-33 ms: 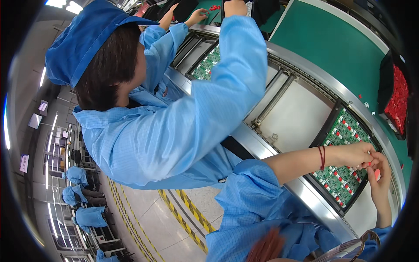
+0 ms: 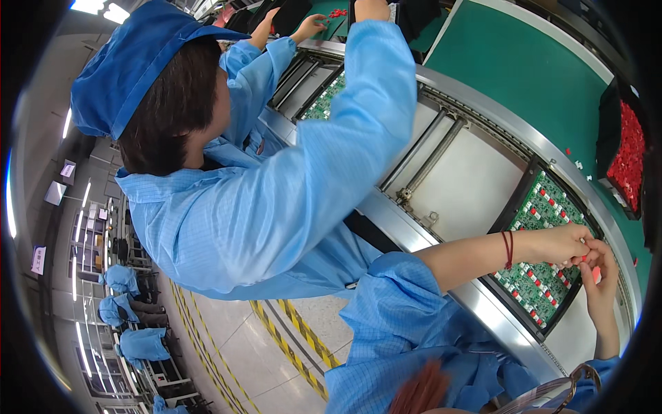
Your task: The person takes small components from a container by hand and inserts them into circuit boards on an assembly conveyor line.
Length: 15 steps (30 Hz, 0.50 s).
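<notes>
Hands (image 2: 564, 244) meet above green circuit boards (image 2: 531, 293), holding red parts (image 2: 596, 275); co-worker (image 2: 241, 228) alongside.

Bright; ceiling lamps (image 2: 116, 12) blown out near 10:30; metal rail (image 2: 483, 307) glaring toward 4 o'clock; fisheye bends edges, corners black

"Where does this view look from?"

"The wearer's head: it's the left one of two fisheye cameras, tipped down toward the wearer's fingers (image 2: 605, 255)."

"How near?"

"Fairly close. The fingers and the circuit board (image 2: 539, 196) fall right of centre, while a co-worker (image 2: 227, 228) looms large across the left and middle."

"And beyond?"

"It's wide enough to catch distant workers (image 2: 143, 343), small at the left. The green surface (image 2: 514, 76) bends along the right; that rim is dark, so I can't quite tell where it ends."
</notes>
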Each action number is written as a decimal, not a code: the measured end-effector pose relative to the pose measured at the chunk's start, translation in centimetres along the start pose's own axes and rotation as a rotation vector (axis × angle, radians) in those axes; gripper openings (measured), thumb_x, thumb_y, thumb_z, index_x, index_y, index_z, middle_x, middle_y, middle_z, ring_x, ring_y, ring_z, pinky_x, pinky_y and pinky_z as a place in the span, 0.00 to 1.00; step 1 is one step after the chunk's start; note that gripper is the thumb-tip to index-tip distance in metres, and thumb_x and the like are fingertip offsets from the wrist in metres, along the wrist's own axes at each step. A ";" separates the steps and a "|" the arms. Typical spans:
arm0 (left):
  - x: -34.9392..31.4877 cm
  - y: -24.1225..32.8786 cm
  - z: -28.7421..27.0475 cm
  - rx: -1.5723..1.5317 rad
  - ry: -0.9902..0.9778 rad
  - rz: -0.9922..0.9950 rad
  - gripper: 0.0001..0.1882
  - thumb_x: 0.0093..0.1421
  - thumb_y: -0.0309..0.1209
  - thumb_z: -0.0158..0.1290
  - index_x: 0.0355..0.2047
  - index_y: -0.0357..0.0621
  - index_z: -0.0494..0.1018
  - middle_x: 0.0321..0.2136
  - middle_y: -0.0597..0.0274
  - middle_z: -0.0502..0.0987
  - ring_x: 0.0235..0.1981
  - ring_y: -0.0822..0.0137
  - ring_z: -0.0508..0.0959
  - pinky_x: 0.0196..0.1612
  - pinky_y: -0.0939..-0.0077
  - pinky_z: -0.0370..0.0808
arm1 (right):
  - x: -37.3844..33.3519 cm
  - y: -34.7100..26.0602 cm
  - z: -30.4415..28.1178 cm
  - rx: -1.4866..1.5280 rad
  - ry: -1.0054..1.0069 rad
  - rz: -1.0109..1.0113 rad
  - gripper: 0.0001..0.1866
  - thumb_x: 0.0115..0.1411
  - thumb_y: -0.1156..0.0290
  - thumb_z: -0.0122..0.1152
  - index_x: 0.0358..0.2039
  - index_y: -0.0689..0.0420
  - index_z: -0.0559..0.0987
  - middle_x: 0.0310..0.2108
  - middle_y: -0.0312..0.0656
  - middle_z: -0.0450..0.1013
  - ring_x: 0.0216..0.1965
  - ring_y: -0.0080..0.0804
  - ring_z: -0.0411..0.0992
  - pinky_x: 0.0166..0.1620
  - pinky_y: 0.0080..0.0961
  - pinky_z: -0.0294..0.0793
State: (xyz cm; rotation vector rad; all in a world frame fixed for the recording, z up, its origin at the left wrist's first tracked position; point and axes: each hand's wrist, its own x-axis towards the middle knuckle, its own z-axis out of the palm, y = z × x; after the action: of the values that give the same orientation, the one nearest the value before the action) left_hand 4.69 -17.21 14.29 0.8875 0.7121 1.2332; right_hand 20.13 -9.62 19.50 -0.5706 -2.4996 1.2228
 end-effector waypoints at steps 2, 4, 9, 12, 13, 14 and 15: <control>0.3 0.0 0.0 -0.006 0.004 0.013 0.11 0.57 0.27 0.40 0.39 0.36 0.62 0.20 0.65 0.66 0.19 0.77 0.64 0.19 0.84 0.60 | 0.4 -0.1 -0.6 0.078 -0.062 0.096 0.15 0.52 0.79 0.51 0.42 0.62 0.67 0.22 0.32 0.64 0.24 0.16 0.61 0.30 0.13 0.61; 0.8 -0.4 -0.1 0.019 -0.003 0.054 0.12 0.58 0.29 0.42 0.40 0.35 0.61 0.21 0.64 0.66 0.19 0.78 0.64 0.19 0.84 0.60 | 0.6 0.0 -1.0 0.151 -0.068 0.147 0.14 0.52 0.78 0.52 0.40 0.62 0.68 0.22 0.32 0.65 0.24 0.15 0.62 0.28 0.11 0.61; 0.5 0.8 1.0 0.037 0.004 0.070 0.17 0.59 0.35 0.44 0.42 0.34 0.59 0.21 0.64 0.66 0.20 0.79 0.64 0.19 0.85 0.60 | 0.5 0.9 -1.8 0.277 -0.082 0.228 0.11 0.52 0.76 0.53 0.37 0.61 0.68 0.23 0.33 0.68 0.23 0.14 0.64 0.24 0.08 0.61; 1.3 0.9 0.9 0.018 -0.032 0.066 0.20 0.59 0.37 0.46 0.44 0.34 0.59 0.20 0.64 0.67 0.20 0.79 0.65 0.19 0.85 0.61 | 0.2 2.1 -2.5 0.297 -0.091 0.255 0.11 0.52 0.74 0.54 0.36 0.60 0.68 0.24 0.34 0.69 0.24 0.15 0.66 0.27 0.10 0.63; 1.7 1.0 0.5 0.005 -0.054 0.051 0.21 0.58 0.38 0.47 0.44 0.34 0.59 0.20 0.64 0.67 0.20 0.79 0.65 0.19 0.85 0.61 | 0.6 3.1 -2.5 0.293 -0.086 0.193 0.10 0.52 0.74 0.55 0.35 0.60 0.69 0.24 0.34 0.69 0.25 0.16 0.66 0.28 0.11 0.64; 2.4 0.4 -0.7 0.014 -0.049 0.053 0.21 0.58 0.38 0.48 0.44 0.35 0.59 0.21 0.64 0.68 0.20 0.80 0.65 0.20 0.85 0.62 | 1.2 4.5 -2.5 0.268 -0.074 0.137 0.09 0.52 0.74 0.56 0.34 0.60 0.69 0.24 0.34 0.69 0.25 0.17 0.67 0.29 0.13 0.65; 4.3 -0.6 -1.6 -0.016 -0.060 0.057 0.21 0.58 0.38 0.48 0.45 0.36 0.59 0.23 0.64 0.69 0.21 0.80 0.66 0.20 0.85 0.63 | 1.7 6.8 -3.0 0.142 -0.041 0.048 0.09 0.51 0.74 0.57 0.33 0.60 0.70 0.24 0.35 0.69 0.26 0.18 0.67 0.30 0.14 0.66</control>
State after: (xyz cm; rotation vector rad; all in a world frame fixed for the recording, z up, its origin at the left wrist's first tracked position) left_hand 4.51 -12.83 13.03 0.9326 0.6323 1.2559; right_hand 21.41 -2.95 16.00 -0.5773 -2.4201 1.4300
